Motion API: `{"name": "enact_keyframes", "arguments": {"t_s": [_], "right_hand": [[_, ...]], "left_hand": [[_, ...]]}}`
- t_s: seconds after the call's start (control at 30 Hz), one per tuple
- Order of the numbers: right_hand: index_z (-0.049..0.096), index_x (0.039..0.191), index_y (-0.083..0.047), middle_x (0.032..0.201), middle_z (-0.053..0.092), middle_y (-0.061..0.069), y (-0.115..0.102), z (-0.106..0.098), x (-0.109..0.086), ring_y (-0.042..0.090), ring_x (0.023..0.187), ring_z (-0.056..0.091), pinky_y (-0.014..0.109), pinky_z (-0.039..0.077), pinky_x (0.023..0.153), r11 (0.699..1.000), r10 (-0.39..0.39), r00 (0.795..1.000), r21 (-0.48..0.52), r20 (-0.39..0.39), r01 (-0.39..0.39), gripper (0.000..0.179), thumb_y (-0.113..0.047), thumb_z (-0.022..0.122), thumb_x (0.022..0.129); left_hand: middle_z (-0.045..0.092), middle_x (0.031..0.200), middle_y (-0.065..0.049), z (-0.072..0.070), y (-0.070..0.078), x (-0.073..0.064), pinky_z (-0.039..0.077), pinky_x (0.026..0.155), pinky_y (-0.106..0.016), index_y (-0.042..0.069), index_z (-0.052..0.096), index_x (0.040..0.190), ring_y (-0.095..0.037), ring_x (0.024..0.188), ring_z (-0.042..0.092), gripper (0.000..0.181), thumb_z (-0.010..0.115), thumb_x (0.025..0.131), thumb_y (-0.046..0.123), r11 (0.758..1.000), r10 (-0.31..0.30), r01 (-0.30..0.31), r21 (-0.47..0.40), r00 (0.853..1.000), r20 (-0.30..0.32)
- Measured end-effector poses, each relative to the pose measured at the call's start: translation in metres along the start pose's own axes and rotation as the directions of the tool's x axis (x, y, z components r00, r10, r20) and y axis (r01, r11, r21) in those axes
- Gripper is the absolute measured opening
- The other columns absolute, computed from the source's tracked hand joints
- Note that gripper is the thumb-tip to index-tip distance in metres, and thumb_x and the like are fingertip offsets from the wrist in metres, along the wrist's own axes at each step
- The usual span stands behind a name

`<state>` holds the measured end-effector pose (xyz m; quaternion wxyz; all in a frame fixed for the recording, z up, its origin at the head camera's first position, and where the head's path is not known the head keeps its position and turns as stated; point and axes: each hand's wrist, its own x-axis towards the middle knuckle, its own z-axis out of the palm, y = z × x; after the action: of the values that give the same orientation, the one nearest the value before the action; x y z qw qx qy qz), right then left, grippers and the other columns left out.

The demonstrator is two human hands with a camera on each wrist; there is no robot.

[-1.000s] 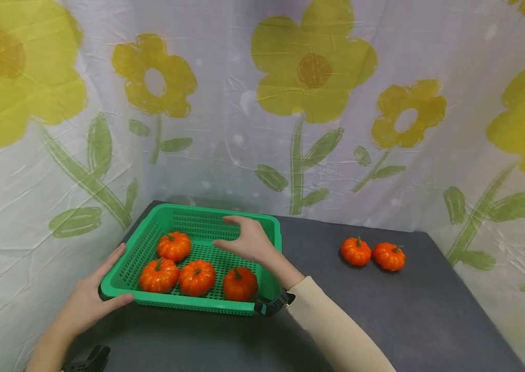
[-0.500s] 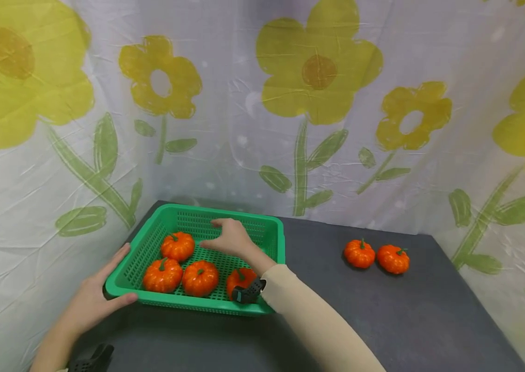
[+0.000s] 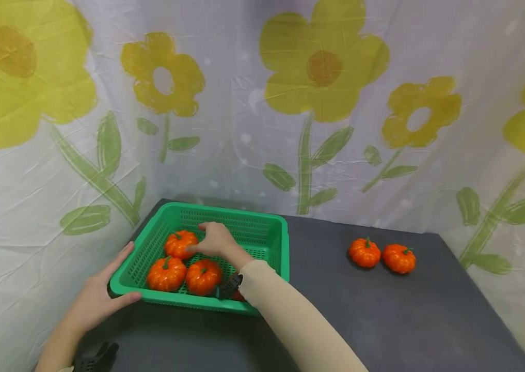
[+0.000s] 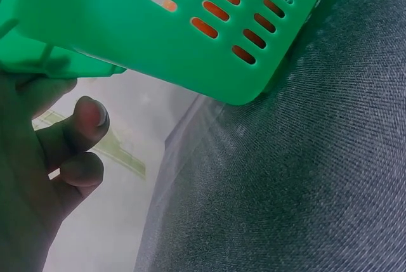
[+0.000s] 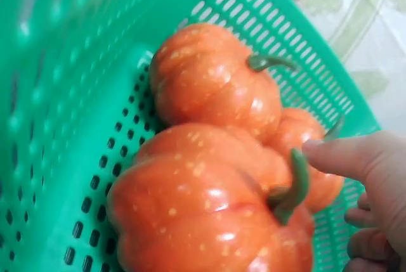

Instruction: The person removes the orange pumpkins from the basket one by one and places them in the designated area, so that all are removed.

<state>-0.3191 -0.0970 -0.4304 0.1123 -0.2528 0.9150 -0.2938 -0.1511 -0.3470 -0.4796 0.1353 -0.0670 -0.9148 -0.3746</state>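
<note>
A green plastic basket (image 3: pixel 281 243) stands on the dark tabletop with several small orange pumpkins inside. My left hand (image 3: pixel 96 297) grips its near left corner, the thumb along the front rim and the fingers along the left side. Beneath the rim, curled fingers (image 4: pixel 85 123) show in the left wrist view. My right hand (image 3: pixel 216 241) reaches into the basket, thumb and forefinger spread at the right side of the rear pumpkin (image 3: pixel 180 244). Two pumpkins sit in front, a left one (image 3: pixel 166 274) and a middle one (image 3: pixel 204 277). My right wrist mostly hides another pumpkin (image 3: pixel 239 296).
Two more pumpkins, one left (image 3: pixel 364 252) and one right (image 3: pixel 399 258), lie close together on the dark tabletop (image 3: pixel 383 320) right of the basket. A white curtain (image 3: pixel 234 113) with yellow flowers hangs behind the table and along both sides.
My right hand has moved left and lower in the basket, up to the rear pumpkin. My left hand keeps its place on the corner. The view has shifted slightly.
</note>
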Motion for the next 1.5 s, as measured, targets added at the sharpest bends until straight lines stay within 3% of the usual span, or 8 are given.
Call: {"name": "enact_keyframes", "arguments": {"t_s": [0.1, 0.17, 0.3, 0.4, 0.53, 0.9, 0.97, 1.5], "right_hand": [[0.055, 0.156, -0.014, 0.156, 0.058, 0.001, 0.005, 0.005, 0.003, 0.022, 0.139, 0.056, 0.034, 0.053, 0.108, 0.999, 0.014, 1.000, -0.032, 0.027, -0.013, 0.076, -0.042, 0.084, 0.092], [0.055, 0.156, -0.015, 0.153, 0.060, 0.001, 0.006, 0.009, 0.004, 0.022, 0.138, 0.056, 0.032, 0.053, 0.107, 0.999, 0.017, 0.999, -0.045, 0.041, -0.015, 0.078, -0.043, 0.085, 0.090], [0.054, 0.156, -0.014, 0.149, 0.063, 0.002, 0.006, 0.013, 0.006, 0.022, 0.132, 0.060, 0.031, 0.055, 0.104, 0.999, 0.008, 0.999, -0.031, 0.044, -0.006, 0.080, -0.043, 0.086, 0.089], [0.053, 0.158, -0.015, 0.147, 0.063, 0.002, 0.005, 0.013, 0.007, 0.021, 0.131, 0.060, 0.031, 0.055, 0.102, 1.000, 0.011, 0.999, -0.016, 0.031, -0.010, 0.082, -0.042, 0.087, 0.088], [0.055, 0.156, -0.017, 0.145, 0.065, -0.001, 0.005, 0.012, 0.007, 0.018, 0.127, 0.062, 0.029, 0.056, 0.099, 1.000, 0.005, 1.000, -0.021, 0.023, -0.005, 0.080, -0.043, 0.087, 0.088], [0.060, 0.152, -0.016, 0.136, 0.070, -0.001, 0.004, 0.004, 0.003, 0.017, 0.118, 0.066, 0.027, 0.057, 0.093, 0.996, 0.012, 1.000, -0.083, -0.015, -0.013, 0.075, -0.048, 0.085, 0.089], [0.060, 0.152, -0.015, 0.136, 0.070, -0.001, 0.006, 0.000, 0.001, 0.018, 0.119, 0.066, 0.028, 0.057, 0.094, 0.993, 0.003, 0.999, -0.114, -0.032, -0.007, 0.075, -0.050, 0.084, 0.089], [0.058, 0.154, -0.015, 0.141, 0.069, -0.001, 0.013, -0.032, -0.022, 0.016, 0.126, 0.064, 0.028, 0.055, 0.100, 0.986, -0.165, 0.986, -0.020, 0.016, 0.165, 0.078, -0.053, 0.082, 0.090]], "left_hand": [[0.020, 0.171, 0.024, 0.004, 0.001, 0.000, 0.045, 0.105, -0.066, 0.034, 0.023, 0.171, -0.034, 0.149, 0.041, 0.109, 0.089, 0.084, 0.028, 1.000, 0.015, -0.015, 0.005, 1.000, -0.013], [0.022, 0.171, 0.026, 0.005, 0.000, 0.000, 0.044, 0.113, -0.042, 0.034, 0.025, 0.170, -0.008, 0.149, 0.036, 0.108, 0.089, 0.084, 0.026, 0.999, 0.033, -0.033, 0.000, 0.999, -0.026], [0.025, 0.171, 0.026, 0.006, 0.002, -0.001, 0.031, 0.105, -0.011, 0.033, 0.028, 0.170, 0.025, 0.134, 0.024, 0.107, 0.089, 0.083, 0.023, 0.998, 0.062, -0.062, -0.004, 0.997, -0.050], [0.024, 0.171, 0.027, 0.004, 0.003, -0.001, 0.040, 0.116, -0.039, 0.033, 0.028, 0.170, 0.026, 0.132, 0.023, 0.107, 0.089, 0.083, 0.024, 0.998, 0.063, -0.064, -0.010, 0.997, -0.049], [0.022, 0.171, 0.028, 0.003, 0.004, 0.002, 0.043, 0.097, -0.077, 0.033, 0.027, 0.170, 0.026, 0.130, 0.023, 0.108, 0.090, 0.082, 0.024, 0.998, 0.060, -0.060, -0.015, 0.997, -0.042], [0.022, 0.170, 0.029, 0.005, 0.001, 0.002, 0.044, 0.109, -0.062, 0.033, 0.026, 0.170, 0.024, 0.131, 0.024, 0.106, 0.088, 0.084, 0.024, 0.998, 0.061, -0.062, -0.009, 0.997, -0.040], [0.021, 0.169, 0.032, 0.005, 0.000, 0.002, 0.043, 0.095, -0.077, 0.033, 0.026, 0.170, 0.021, 0.132, 0.026, 0.107, 0.088, 0.084, 0.025, 0.999, 0.054, -0.054, -0.005, 0.998, -0.036], [0.018, 0.166, 0.036, 0.004, -0.005, 0.000, 0.042, 0.095, -0.078, 0.032, 0.023, 0.171, 0.024, 0.128, 0.024, 0.107, 0.087, 0.085, 0.023, 1.000, 0.029, -0.029, -0.008, 0.999, -0.031]]}}
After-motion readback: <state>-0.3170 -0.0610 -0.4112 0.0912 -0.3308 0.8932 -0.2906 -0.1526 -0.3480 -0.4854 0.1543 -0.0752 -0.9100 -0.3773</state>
